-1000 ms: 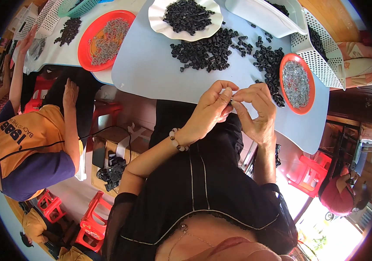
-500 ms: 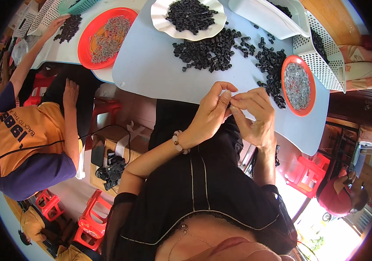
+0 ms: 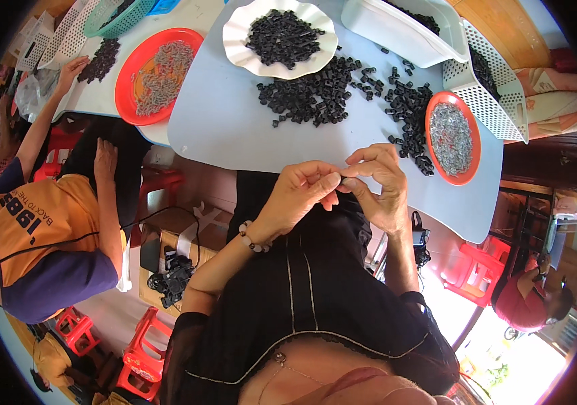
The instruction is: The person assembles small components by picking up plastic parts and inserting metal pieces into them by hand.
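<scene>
My left hand (image 3: 305, 190) and my right hand (image 3: 378, 187) meet just off the table's near edge, fingertips pinched together. Between them is a small black piece (image 3: 341, 181), mostly covered by the fingers. Its kind I cannot make out. Loose black plastic parts (image 3: 315, 98) lie heaped on the table ahead of my hands, with another heap (image 3: 408, 115) farther right. Beside that heap stands an orange-red plate (image 3: 431, 145) filled with small shiny clear or silvery pieces (image 3: 454, 138). A white wavy-rimmed plate (image 3: 232, 47) at the far side holds more black parts.
Far right stand a white bin (image 3: 396, 40) and a white perforated basket (image 3: 504, 118), both with black parts. To the left, a co-worker's hand (image 3: 72, 69) is near a dark pile (image 3: 99, 61) and a red plate (image 3: 124, 94). Red stools (image 3: 141, 361) stand on the floor.
My joined hands have shifted left and a little down in the picture, still pinching together. The view has tilted slightly. The co-worker's far hand has drawn back from the dark pile.
</scene>
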`<state>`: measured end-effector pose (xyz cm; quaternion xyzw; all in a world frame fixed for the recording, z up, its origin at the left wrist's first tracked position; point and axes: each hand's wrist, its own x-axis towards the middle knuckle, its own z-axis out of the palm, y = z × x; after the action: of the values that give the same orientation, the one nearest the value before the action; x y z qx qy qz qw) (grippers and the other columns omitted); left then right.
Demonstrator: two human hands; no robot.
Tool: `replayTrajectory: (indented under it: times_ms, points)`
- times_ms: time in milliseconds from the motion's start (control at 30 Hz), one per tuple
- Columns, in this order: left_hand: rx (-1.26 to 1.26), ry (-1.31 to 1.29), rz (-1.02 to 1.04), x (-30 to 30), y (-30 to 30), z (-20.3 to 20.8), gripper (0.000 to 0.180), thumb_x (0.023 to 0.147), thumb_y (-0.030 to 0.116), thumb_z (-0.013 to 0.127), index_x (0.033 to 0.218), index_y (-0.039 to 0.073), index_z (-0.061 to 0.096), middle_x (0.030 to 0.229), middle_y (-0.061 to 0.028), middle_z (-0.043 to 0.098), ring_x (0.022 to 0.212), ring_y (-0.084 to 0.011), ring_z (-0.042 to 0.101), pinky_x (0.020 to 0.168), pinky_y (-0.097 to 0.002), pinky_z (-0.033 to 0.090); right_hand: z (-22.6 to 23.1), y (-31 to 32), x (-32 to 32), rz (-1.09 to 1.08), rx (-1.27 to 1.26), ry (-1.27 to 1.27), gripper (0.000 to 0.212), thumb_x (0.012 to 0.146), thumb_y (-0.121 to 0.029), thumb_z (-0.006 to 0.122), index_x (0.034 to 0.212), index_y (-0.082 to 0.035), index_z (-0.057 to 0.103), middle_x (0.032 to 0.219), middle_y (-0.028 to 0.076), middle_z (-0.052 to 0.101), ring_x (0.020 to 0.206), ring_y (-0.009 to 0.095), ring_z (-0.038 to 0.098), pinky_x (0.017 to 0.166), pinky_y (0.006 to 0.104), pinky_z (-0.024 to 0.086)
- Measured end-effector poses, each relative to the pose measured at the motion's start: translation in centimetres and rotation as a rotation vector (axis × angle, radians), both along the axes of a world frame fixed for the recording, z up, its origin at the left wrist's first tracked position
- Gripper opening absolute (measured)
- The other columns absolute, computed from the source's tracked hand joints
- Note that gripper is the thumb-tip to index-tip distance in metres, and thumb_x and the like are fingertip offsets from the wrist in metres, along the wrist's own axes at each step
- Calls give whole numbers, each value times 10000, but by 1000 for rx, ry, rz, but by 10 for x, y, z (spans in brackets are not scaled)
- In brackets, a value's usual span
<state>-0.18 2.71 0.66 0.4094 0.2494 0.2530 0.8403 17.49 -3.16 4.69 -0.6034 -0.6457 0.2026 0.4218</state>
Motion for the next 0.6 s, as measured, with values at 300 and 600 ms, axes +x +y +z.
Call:
replayTrajectory:
  times_ms: [300, 600]
  points:
    - [-135, -34, 16, -6, 2, -2, 253, 976, 201, 612, 1132, 10, 665, 910, -79, 679, 714, -98, 610, 669, -238, 522, 2, 14, 9, 139, -75, 17, 186, 763, -43, 756, 945, -51, 717, 898, 62, 688, 778, 193, 589, 709, 316, 481]
    - [9, 16, 184, -6, -1, 1, 223, 972, 172, 620, 1104, -6, 651, 918, -78, 668, 741, -104, 627, 681, -239, 546, -15, 73, 32, -107, -17, -340, 190, 757, -127, 765, 928, -77, 696, 862, 69, 681, 829, 262, 611, 730, 365, 504]
